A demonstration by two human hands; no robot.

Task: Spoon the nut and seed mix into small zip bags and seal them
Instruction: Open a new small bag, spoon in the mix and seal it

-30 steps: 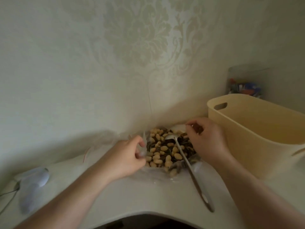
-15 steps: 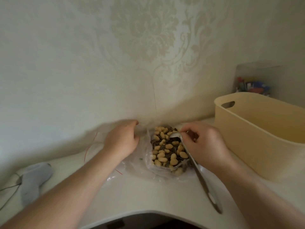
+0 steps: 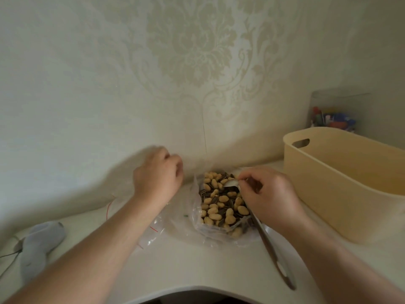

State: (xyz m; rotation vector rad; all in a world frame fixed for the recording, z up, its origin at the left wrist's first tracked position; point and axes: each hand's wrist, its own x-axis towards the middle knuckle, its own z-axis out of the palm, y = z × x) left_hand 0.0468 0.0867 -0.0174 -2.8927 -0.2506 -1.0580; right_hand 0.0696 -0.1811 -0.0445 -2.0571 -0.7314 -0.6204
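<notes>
The nut and seed mix [image 3: 221,205] lies in an open clear bag [image 3: 195,207] at the foot of the wall. A metal spoon [image 3: 274,255] rests with its bowl on the mix and its handle running toward the table's front edge. My right hand [image 3: 271,194] hovers over the spoon's neck, fingers curled, thumb and forefinger pinching the clear bag's rim beside the spoon bowl. My left hand [image 3: 157,176] is blurred near the wall, left of the mix, fingers curled downward and hidden. Small zip bags [image 3: 153,231] with red seal lines lie under my left forearm.
A tall cream plastic basket [image 3: 341,185] stands right of the mix, close to my right hand. Behind it is a clear container of coloured items [image 3: 333,119]. A grey corded device [image 3: 39,242] lies at the left on the white table [image 3: 186,266]. The wall is just behind.
My left hand let go of the mix bag's left rim and moved left and back toward the wall, over the zip bags. My right hand shifted onto the spoon's neck.
</notes>
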